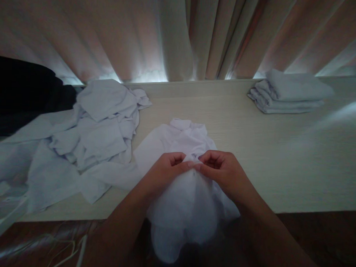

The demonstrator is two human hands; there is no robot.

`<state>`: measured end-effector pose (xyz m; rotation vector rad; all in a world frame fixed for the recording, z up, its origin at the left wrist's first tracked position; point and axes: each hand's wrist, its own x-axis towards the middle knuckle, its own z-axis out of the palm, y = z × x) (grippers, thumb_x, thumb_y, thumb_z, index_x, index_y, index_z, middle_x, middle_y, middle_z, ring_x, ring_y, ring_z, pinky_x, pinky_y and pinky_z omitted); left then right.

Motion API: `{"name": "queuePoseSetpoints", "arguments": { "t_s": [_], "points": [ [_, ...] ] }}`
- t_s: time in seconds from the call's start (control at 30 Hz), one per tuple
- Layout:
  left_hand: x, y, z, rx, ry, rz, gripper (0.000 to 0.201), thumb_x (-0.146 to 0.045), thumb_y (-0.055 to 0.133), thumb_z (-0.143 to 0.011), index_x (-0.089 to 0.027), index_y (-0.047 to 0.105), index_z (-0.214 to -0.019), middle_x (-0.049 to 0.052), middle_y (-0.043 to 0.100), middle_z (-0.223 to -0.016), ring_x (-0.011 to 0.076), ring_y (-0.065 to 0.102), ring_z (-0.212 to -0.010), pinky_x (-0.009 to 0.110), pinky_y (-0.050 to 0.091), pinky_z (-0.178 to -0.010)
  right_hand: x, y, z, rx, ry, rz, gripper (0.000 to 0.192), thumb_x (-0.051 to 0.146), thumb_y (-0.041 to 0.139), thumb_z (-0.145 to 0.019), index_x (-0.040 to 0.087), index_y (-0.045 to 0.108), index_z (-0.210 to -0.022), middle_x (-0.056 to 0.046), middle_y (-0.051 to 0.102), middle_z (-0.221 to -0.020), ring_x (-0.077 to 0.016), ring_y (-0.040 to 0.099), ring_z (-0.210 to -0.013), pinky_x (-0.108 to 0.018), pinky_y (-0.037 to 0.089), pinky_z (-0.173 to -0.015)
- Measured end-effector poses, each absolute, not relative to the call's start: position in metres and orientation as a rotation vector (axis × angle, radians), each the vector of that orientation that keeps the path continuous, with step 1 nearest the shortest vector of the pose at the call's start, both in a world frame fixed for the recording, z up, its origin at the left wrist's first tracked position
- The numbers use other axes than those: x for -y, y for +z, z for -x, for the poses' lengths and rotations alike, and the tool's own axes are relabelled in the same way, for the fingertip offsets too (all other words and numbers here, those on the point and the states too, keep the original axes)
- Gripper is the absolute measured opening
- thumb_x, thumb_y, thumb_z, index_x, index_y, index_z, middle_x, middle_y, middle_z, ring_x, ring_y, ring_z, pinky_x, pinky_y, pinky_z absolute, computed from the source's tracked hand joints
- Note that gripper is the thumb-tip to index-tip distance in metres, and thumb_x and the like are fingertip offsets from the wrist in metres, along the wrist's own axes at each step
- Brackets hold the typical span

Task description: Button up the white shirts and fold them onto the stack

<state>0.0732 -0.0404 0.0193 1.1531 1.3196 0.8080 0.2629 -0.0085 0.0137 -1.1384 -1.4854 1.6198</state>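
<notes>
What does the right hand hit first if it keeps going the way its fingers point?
The right hand points left, fingertips pinching the white shirt. Straight on, it would meet the left hand almost at once; their fingertips already look touching, though depth is hard to judge.

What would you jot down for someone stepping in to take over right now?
Left hand: grip pinched on the white shirt at its front.
Right hand: pinching the same spot, fingertips meeting the left's.
The shirt lies collar away, hanging over the table edge.
Done: folded stack at far right.
Left: loose heap of white garments at left, plus this shirt.
</notes>
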Motion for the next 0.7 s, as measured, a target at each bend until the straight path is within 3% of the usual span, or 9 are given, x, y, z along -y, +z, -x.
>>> {"name": "queuePoseSetpoints", "arguments": {
  "t_s": [0.27, 0.7],
  "points": [
    [0.0408, 0.0161, -0.0731, -1.283, 0.797, -1.116, 0.028, -0.040, 0.070, -0.080, -0.015, 0.074, -0.091, 0.005, 0.072, -0.085, 0.0170, 0.063, -0.074, 0.024, 0.047, -0.064, 0.0060, 0.0106, -0.2622, 1.668, 1.270, 1.318, 0.017, 0.028, 0.072, -0.074, 0.017, 0.063, -0.065, 0.000, 0.062, -0.063, -0.0114, 0.051, -0.057, -0.022, 0.036, -0.051],
    [0.0416, 0.0174, -0.0724, -1.406, 0.799, -1.188, 0.028, -0.043, 0.068, -0.081, -0.016, 0.073, -0.084, 0.004, 0.071, -0.081, 0.0169, 0.061, -0.073, 0.024, 0.045, -0.062, 0.0075, 0.0147, -0.2692, 1.631, 1.425, 1.156, 0.013, 0.027, 0.069, -0.081, 0.020, 0.079, -0.085, -0.004, 0.078, -0.086, -0.0191, 0.069, -0.076, -0.028, 0.050, -0.068]
  ]
}}
